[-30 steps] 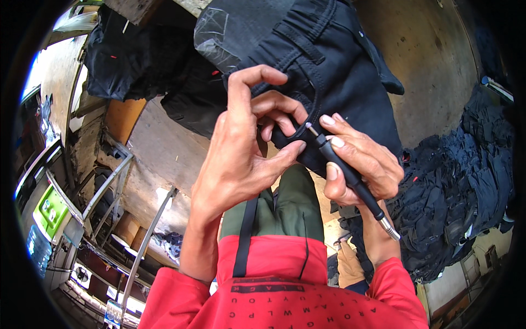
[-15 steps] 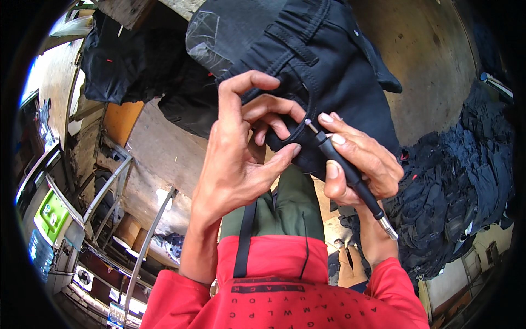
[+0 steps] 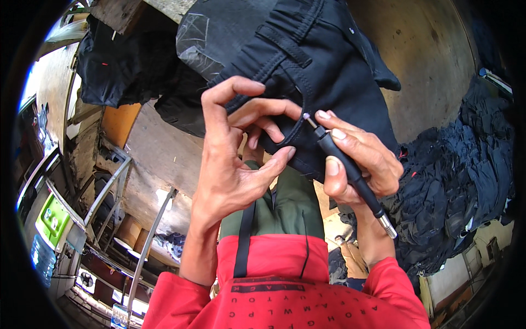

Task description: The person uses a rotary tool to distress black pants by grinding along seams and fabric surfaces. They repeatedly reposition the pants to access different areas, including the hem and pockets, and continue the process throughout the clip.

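Observation:
Black trousers [image 3: 339, 71] with an elastic-looking waistband and belt loops lie over a dark rounded support [image 3: 192, 33]. My left hand [image 3: 224, 148] curls around their curved pocket edge, holding the cloth between fingers and thumb with the index finger raised. Gripped in my right hand [image 3: 364, 156] is a slim black pen-shaped rotary tool [image 3: 345, 162] with a metal rear end. Its small pale tip sits at the pocket edge, beside my left fingertips. Whether the tip touches the cloth, I cannot tell.
Dark garments are heaped on the right [image 3: 449, 175]. More black cloth [image 3: 131, 66] hangs at the far left. A wooden board [image 3: 159, 142] lies below it, near metal frames [image 3: 148, 236]. Further left are a green tray [image 3: 52, 219] and a clear bottle [image 3: 43, 257].
My left hand and the trousers have shifted slightly left. The rotary tool's tip has moved a little up and left, still beside the pocket edge.

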`<action>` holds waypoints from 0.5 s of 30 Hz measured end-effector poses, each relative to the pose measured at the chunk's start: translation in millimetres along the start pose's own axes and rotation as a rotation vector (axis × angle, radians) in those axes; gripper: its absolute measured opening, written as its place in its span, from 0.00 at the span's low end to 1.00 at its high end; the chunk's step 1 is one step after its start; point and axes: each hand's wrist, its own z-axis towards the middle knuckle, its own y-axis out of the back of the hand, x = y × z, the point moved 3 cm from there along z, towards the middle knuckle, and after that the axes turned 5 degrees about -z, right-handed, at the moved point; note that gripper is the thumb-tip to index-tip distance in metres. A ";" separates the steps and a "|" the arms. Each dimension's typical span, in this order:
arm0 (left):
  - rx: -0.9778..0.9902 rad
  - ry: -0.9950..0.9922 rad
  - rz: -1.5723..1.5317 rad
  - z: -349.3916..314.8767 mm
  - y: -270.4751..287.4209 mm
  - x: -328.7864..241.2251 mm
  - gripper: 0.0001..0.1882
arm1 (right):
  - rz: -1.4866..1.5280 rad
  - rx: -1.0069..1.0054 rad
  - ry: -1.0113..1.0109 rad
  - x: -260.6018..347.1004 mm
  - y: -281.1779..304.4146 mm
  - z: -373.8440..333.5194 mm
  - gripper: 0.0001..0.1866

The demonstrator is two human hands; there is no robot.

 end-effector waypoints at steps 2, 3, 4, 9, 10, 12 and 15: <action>-0.004 -0.001 -0.001 -0.3 0.1 0.9 0.51 | -0.007 -0.006 -0.003 -0.1 -0.6 0.5 0.14; -0.003 -0.006 0.000 -0.4 0.0 1.4 0.51 | -0.010 -0.011 -0.006 -0.1 -0.9 0.6 0.14; -0.003 -0.011 0.002 -0.4 -0.1 1.9 0.51 | -0.016 -0.016 -0.007 0.0 -1.2 0.9 0.14; 0.000 -0.031 -0.003 -0.8 0.3 3.3 0.51 | -0.025 -0.038 -0.021 0.2 -2.5 0.8 0.13; 0.003 -0.032 0.001 -0.8 0.7 3.5 0.51 | -0.033 -0.043 -0.019 -0.2 -3.0 0.6 0.13; 0.004 -0.043 0.001 -1.0 0.6 3.9 0.51 | -0.028 -0.057 -0.029 -1.3 -3.9 0.1 0.13; 0.004 -0.088 0.005 0.0 0.2 4.8 0.49 | -0.030 -0.060 -0.046 -1.2 -4.1 -0.7 0.14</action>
